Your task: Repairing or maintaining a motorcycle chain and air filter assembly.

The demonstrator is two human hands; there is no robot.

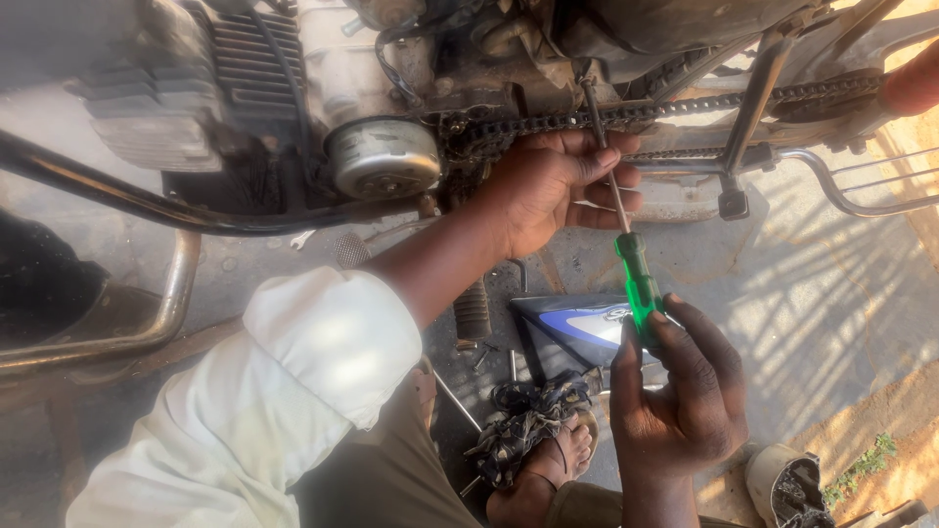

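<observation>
fingers of right hand grip green screwdriver; left hand steadies shaft.

- I count two hands: left hand, right hand.
- One green-handled screwdriver.
- One drive chain, far.
- One sandalled foot, near.
- One blue panel.

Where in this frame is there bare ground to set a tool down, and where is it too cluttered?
Bare concrete ground lies right of the green-handled screwdriver, below the chrome rack bars. Crowded: around the blue-and-white side panel, black rag and loose bolts, between left hand and right hand.
</observation>
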